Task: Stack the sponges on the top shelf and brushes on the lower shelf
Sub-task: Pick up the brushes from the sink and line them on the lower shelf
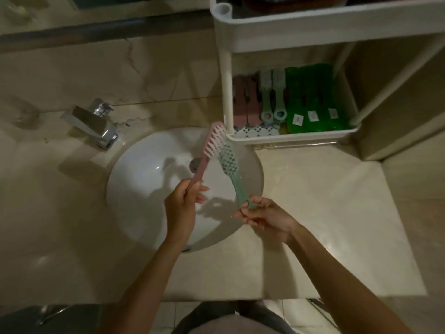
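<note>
My left hand (182, 206) grips the handle of a pink brush (210, 149) above the white sink, its bristled head up near the rack's front post. My right hand (262, 216) pinches the handle end of a green brush (230, 165), whose head lies against the pink one. On the lower shelf (296, 137) of the white rack lie two pink brushes (246, 102), two pale green brushes (273, 95) and bright green packaged brushes (313, 102). The top shelf (313, 22) shows only its rim, and I cannot make out what is on it.
A round white sink (149, 189) is set in a beige marble counter (325, 213), with a chrome tap (96, 124) at its back left. The rack's white post (226, 75) stands close to the brush heads. A wall panel rises at the right.
</note>
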`<state>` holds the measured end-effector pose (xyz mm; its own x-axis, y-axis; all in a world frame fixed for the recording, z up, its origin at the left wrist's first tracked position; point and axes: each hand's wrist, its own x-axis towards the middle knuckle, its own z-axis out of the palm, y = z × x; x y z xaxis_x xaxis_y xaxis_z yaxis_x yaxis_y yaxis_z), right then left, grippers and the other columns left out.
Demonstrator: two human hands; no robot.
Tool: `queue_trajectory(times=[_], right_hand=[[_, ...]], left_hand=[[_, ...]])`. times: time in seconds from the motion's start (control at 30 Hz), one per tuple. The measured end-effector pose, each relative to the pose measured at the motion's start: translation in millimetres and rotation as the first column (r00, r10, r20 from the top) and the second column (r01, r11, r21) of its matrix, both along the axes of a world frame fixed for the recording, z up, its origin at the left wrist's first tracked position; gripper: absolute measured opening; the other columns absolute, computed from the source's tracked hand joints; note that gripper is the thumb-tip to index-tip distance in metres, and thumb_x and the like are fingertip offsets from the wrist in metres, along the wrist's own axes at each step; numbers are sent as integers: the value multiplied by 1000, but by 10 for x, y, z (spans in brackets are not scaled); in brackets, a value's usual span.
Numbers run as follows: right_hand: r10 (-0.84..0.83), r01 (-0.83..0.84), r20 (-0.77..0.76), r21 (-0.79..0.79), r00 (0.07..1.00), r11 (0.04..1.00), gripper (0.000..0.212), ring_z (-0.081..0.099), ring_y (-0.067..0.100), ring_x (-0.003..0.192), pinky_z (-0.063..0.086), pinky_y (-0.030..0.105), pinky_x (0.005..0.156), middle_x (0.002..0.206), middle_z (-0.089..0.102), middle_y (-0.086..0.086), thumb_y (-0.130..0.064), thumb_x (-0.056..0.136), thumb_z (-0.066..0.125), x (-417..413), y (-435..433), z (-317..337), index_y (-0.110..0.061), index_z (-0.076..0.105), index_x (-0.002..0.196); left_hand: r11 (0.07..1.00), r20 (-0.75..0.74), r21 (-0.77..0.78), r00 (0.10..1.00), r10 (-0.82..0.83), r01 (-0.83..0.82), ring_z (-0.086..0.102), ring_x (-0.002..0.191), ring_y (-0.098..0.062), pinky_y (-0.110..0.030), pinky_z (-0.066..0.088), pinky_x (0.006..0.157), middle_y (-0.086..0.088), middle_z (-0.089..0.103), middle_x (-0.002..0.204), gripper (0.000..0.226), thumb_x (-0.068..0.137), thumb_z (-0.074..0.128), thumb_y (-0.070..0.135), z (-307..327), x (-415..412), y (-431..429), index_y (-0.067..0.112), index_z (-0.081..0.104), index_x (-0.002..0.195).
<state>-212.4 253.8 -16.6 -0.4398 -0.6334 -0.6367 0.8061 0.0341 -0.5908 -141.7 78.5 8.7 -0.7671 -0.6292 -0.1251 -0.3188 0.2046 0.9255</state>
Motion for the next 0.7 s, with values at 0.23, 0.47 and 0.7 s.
queue_trajectory(times=[0.23, 0.47, 0.7], right_hand=[[-265, 271, -113, 39, 958, 962, 17, 55, 5, 40, 45, 12, 46, 63, 72, 6, 6, 86, 53, -226, 345, 125, -10, 53, 78], [-349, 381, -235, 106, 907, 918, 13, 45, 4, 37, 34, 13, 41, 58, 71, 1, 0, 87, 54, -704, 169, 440, -12, 53, 81], [-362, 407, -225, 209, 905, 889, 18, 44, 9, 43, 32, 10, 31, 47, 64, -3, 0, 87, 51, -1194, -269, 716, -9, 56, 72]], left_hand=[[993, -109, 84, 991, -74, 84, 59, 49, 0, -18, 51, 54, 2, 65, 66, 27, 98, 43, 12, 94, -424, 594, 22, 54, 75], [982, -70, 191, 997, 16, -2, 42, 37, -9, -25, 37, 42, -4, 45, 54, 30, 101, 28, 20, 320, -866, 882, 23, 41, 74], [982, -63, 189, 998, 24, -11, 38, 52, -17, -36, 33, 55, 1, 42, 63, 26, 100, 31, 19, 371, -1097, 911, 28, 36, 76]])
